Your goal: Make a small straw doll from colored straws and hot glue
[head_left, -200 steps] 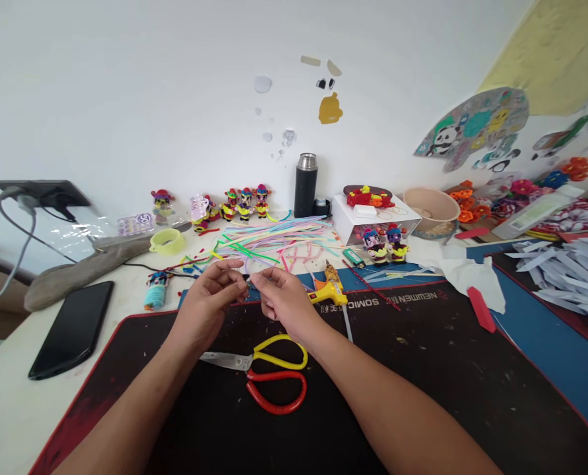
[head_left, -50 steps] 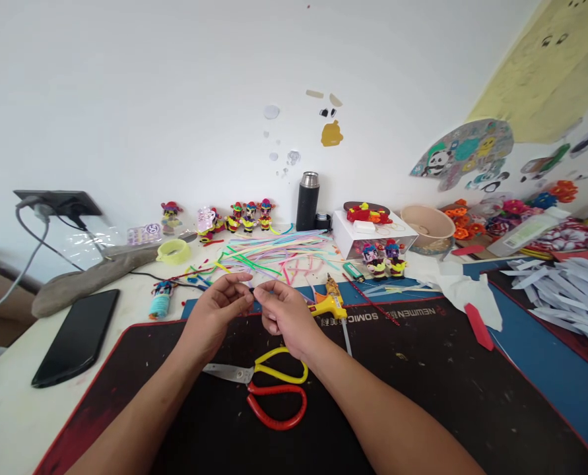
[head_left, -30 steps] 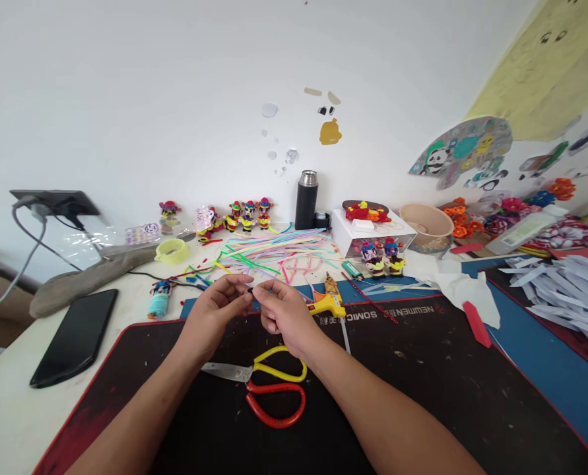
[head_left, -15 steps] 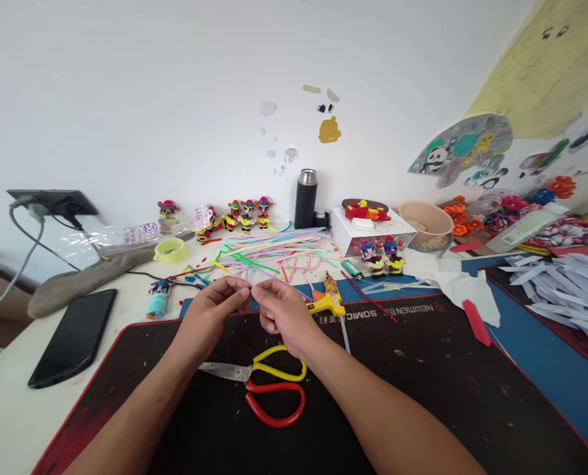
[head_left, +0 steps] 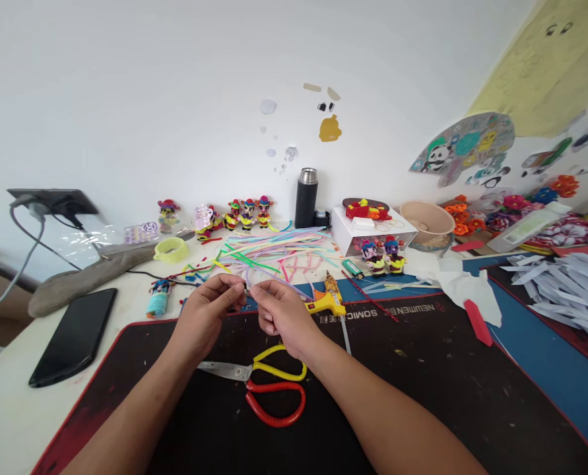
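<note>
Both hands meet above the black mat [head_left: 422,389] on the desk [head_left: 6,422]; the left hand [head_left: 207,313] and right hand [head_left: 281,315] pinch a tiny dark piece [head_left: 247,288] between their fingertips, too small to identify; scissors [head_left: 264,382] lie just below, a yellow glue gun [head_left: 327,300] beside the right hand.

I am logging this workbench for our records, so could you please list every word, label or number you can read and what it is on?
"NEUMEN" and "SOMIC", printed upside down as seen from the head camera, plus further characters too small to read: far edge of the black desk mat.
Label on the yellow glue gun: too small to read.
Sticker sheet near the wall: blurred, unreadable.
Nothing else legible.
</note>
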Motion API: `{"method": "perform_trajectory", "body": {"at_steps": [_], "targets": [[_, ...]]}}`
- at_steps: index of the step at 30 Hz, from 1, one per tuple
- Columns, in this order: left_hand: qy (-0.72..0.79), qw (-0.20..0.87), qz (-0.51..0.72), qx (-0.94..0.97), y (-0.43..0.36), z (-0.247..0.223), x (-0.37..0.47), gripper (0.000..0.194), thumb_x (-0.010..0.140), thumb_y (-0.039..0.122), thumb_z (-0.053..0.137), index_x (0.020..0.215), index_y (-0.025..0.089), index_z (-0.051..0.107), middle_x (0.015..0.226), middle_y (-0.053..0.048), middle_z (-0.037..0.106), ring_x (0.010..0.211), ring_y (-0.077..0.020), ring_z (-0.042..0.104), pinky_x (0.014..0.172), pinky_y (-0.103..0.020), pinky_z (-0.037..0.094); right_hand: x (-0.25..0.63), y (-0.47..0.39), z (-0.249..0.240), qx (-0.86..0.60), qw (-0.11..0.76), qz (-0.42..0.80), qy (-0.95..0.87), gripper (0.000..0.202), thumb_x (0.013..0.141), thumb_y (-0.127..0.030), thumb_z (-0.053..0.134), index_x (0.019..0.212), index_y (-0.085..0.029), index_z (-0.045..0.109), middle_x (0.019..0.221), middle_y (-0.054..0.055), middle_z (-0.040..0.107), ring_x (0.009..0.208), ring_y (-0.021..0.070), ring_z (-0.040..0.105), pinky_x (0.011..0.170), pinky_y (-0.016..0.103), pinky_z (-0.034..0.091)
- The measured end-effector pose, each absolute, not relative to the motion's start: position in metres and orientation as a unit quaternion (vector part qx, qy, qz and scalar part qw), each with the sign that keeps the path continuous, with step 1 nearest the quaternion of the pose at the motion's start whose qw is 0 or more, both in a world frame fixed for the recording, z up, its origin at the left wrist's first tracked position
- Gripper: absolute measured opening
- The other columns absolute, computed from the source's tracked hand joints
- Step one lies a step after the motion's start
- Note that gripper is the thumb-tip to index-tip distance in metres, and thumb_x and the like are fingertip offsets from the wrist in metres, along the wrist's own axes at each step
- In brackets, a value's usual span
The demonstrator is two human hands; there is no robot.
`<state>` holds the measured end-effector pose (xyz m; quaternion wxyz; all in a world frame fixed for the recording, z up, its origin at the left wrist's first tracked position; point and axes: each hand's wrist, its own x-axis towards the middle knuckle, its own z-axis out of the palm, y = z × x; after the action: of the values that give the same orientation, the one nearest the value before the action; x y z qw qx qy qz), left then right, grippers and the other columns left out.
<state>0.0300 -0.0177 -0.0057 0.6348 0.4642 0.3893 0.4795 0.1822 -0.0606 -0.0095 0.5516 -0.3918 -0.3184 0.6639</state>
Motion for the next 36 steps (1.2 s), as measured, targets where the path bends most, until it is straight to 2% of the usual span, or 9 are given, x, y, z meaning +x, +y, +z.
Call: {"method": "perform_trajectory", "body": {"at_steps": [13,21,26,30,36], "targets": [[0.385,0.610,0.485,0.493,-0.017,-0.010,0.029,0.029,0.072,0.040,0.093,0.085,0.019,0.077,0.076,0.000,0.069,0.068,-0.0150,0.058,0.065,-0.027,0.046,0.180,-0.062,-0.008,-0.392,0.553,0.658,-0.330,0.048,0.069,-0.055,0.088,0.084,-0.020,0.060,0.052,-0.013,0.041,0.042,0.0050,0.029,0.040,0.022,0.022],[0.392,0.610,0.496,0.478,-0.019,-0.004,0.032,0.040,0.075,0.052,0.090,0.095,0.019,0.079,0.073,-0.001,0.068,0.069,-0.0161,0.059,0.066,-0.027,0.048,0.181,-0.062,-0.007,-0.392,0.560,0.652,-0.329,0.044,0.071,-0.053,0.088,0.083,-0.020,0.061,0.051,-0.013,0.040,0.041,0.0053,0.028,0.039,0.022,0.022],[0.403,0.592,0.514,0.473,-0.015,-0.006,0.031,0.041,0.069,0.055,0.092,0.077,0.018,0.076,0.075,-0.002,0.069,0.070,-0.0163,0.060,0.067,-0.028,0.048,0.181,-0.061,-0.007,-0.389,0.564,0.654,-0.320,0.045,0.068,-0.052,0.089,0.082,-0.020,0.061,0.051,-0.013,0.039,0.041,0.0049,0.028,0.039,0.021,0.021],[0.413,0.569,0.501,0.504,-0.009,-0.012,0.026,0.039,0.070,0.054,0.091,0.076,0.019,0.074,0.072,-0.002,0.069,0.068,-0.0165,0.060,0.068,-0.028,0.048,0.180,-0.061,-0.008,-0.386,0.567,0.654,-0.320,0.043,0.070,-0.050,0.089,0.081,-0.020,0.060,0.050,-0.013,0.039,0.040,0.0049,0.027,0.038,0.021,0.022],[0.419,0.545,0.474,0.550,-0.005,-0.014,0.022,0.041,0.075,0.056,0.087,0.074,0.019,0.069,0.066,0.000,0.063,0.060,-0.0143,0.054,0.057,-0.025,0.042,0.182,-0.061,-0.009,-0.387,0.567,0.651,-0.323,0.041,0.071,-0.049,0.087,0.083,-0.020,0.061,0.050,-0.013,0.038,0.040,0.0047,0.026,0.038,0.020,0.021]]}}
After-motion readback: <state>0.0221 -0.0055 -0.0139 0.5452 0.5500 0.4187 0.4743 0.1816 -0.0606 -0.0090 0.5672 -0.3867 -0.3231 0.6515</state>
